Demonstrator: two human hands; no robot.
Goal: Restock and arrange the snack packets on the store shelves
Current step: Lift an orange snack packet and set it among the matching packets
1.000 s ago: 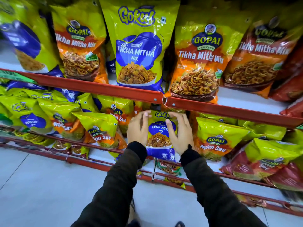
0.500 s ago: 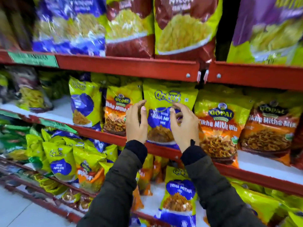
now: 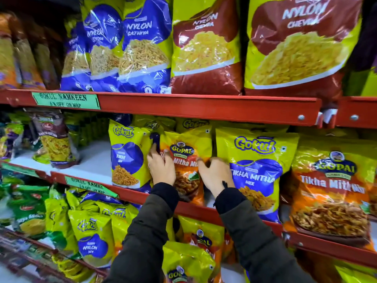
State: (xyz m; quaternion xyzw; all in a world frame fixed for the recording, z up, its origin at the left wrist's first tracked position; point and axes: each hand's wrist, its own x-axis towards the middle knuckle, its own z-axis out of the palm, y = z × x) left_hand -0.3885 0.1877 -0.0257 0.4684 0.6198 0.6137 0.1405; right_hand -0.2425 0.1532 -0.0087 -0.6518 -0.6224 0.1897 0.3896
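A yellow-and-orange Gopal Tikha Mitha Mix packet (image 3: 188, 149) stands upright on the middle red shelf (image 3: 195, 210). My left hand (image 3: 162, 168) grips its left edge, fingertips reaching behind it against a dark blue packet edge. My right hand (image 3: 216, 175) curls over its right edge, pushed in between it and the yellow-and-blue Gokul Tikha Mitha Mix packet (image 3: 258, 160). A Gokul Tikha Sev packet (image 3: 127, 158) stands just left of my left hand. Both dark sleeves cover the packet's lower corners.
A larger Gopal Tikha Mitha packet (image 3: 334, 190) stands at the right. Nylon Gathiya (image 3: 144, 48) and Nylon Chevda packets (image 3: 206, 50) fill the top shelf (image 3: 204, 107). Bare white shelf (image 3: 91, 160) shows left of the Gokul packet. Nylon Sev packets (image 3: 93, 240) crowd the shelf below.
My hands rose from a Gokul packet on the lower shelf to the middle shelf, then shifted left from the Gokul Tikha Mitha Mix packet onto the Gopal packet. The view tilted upward.
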